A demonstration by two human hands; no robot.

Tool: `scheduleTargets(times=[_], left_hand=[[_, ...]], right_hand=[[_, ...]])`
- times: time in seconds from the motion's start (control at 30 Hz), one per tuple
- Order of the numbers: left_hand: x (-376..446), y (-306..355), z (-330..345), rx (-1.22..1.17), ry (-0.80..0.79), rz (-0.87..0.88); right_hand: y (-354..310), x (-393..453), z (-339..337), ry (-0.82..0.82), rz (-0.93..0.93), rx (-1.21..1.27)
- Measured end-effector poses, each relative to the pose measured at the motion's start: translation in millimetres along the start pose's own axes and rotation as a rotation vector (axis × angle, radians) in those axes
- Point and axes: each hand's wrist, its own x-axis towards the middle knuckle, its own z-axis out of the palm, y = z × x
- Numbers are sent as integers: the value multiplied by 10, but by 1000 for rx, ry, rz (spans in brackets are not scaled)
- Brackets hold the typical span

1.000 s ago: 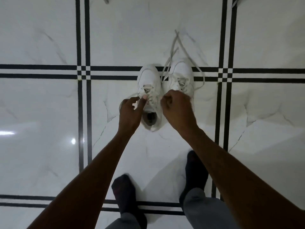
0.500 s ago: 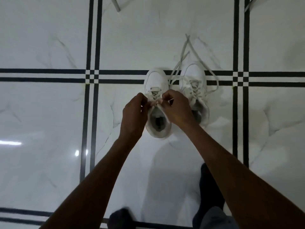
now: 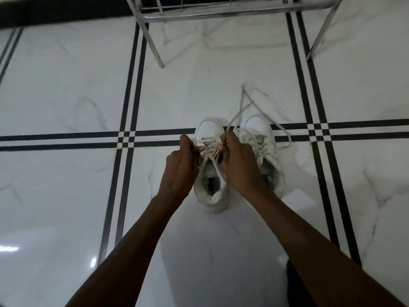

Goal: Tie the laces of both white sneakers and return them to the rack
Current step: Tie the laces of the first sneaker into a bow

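Two white sneakers stand side by side on the floor, toes pointing away from me. Over the left sneaker (image 3: 210, 129) my left hand (image 3: 180, 167) and my right hand (image 3: 238, 165) each pinch one of its laces (image 3: 209, 152) just above the tongue. My right forearm covers part of the right sneaker (image 3: 259, 131). Its loose laces (image 3: 243, 100) trail out over the floor beyond the toe and to the right.
A metal shoe rack (image 3: 155, 43) with thin slanted legs stands on the floor just beyond the sneakers, at the top of the view. The floor is glossy white marble tile with black double stripes (image 3: 130, 111). A dark-socked foot (image 3: 296, 284) shows at the bottom right.
Both hands have closed in over the left sneaker and taken hold of its laces. My view has tilted up, so the rack now shows and my feet have dropped out of frame.
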Motion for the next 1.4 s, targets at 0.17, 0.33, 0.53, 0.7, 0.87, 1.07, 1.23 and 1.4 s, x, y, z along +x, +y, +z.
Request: scheduleTargets(times=[0.17, 0.33, 0.53, 0.7, 0.87, 1.07, 1.23, 1.4], left_hand=[[-36, 58, -147, -88, 24, -36], [-95, 60, -191, -164, 42, -147], [-69, -13, -200, -379, -27, -235], [68, 130, -618, -746, 45, -284], [183, 284, -859, -714, -23, -111], [106, 208, -848, -818, -48, -191], [18, 87, -881, -914, -195, -227], [-43, 61, -911, -907, -304, -212]], right_hand=[[-91, -5, 23, 12, 1, -2], [-141, 16, 36, -58, 45, 80], [-282, 157, 33, -212, 304, 414], [-435, 238, -243, -75, 331, 656], [-544, 418, -422, -95, 131, 409], [-628, 398, -332, -155, 154, 324], [-491, 386, -202, 0, 341, 358], [-383, 258, -56, -163, 330, 223]])
